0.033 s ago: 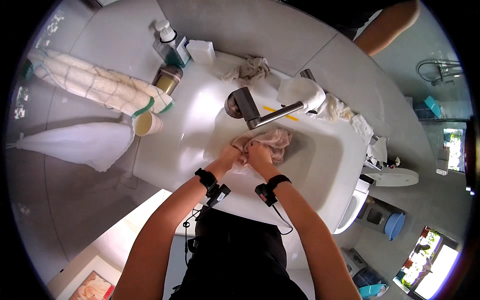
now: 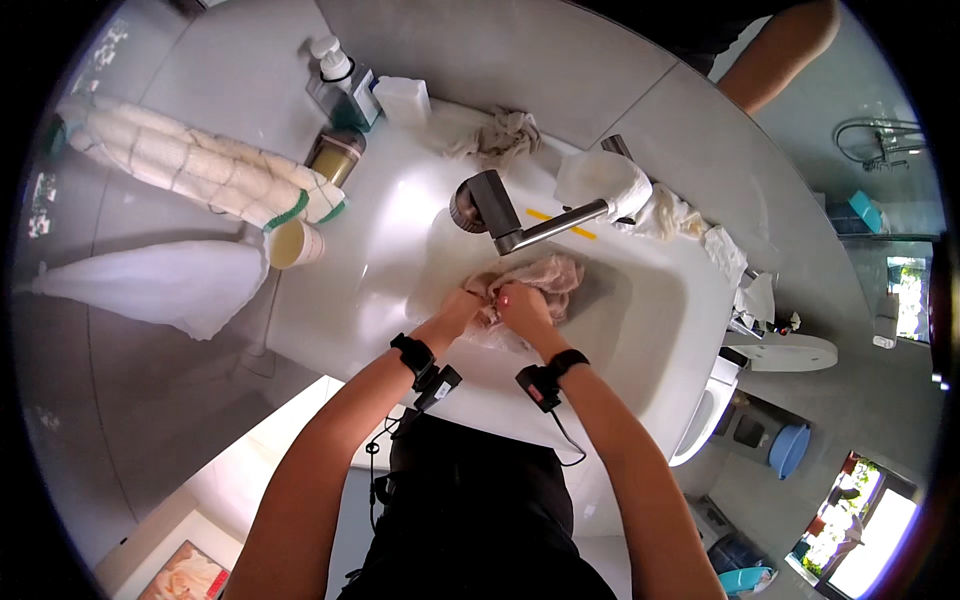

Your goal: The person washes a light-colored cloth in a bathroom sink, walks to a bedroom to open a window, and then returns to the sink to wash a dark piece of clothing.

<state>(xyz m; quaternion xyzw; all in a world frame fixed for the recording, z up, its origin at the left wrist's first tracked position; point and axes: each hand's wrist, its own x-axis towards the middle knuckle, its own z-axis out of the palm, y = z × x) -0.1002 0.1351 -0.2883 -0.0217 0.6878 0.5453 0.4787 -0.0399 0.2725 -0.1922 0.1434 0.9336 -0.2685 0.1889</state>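
A wet, pale pink cloth (image 2: 556,272) lies bunched in the basin of the white sink (image 2: 655,350). Closed around its left part is my left hand (image 2: 460,311). My right hand (image 2: 522,308) grips the cloth close beside it, with a small reddish spot of light on its back. Both sets of fingertips are partly hidden in the folds. Above the hands stands a dark faucet (image 2: 492,212) with its metal spout swung to the right. Black bands with small devices and cables sit on both wrists.
A crumpled grey-beige cloth (image 2: 508,136) lies on the back rim, near a white soap block (image 2: 403,101) and a pump bottle (image 2: 345,85). Left stand a jar (image 2: 336,157) and paper cup (image 2: 297,245), beside hanging towels (image 2: 190,170). A white bowl-like container (image 2: 600,180) sits behind the spout.
My right hand and wrist have shifted slightly to the right, and the reddish light spot now shows on that hand. The left hand stays almost in place on the cloth.
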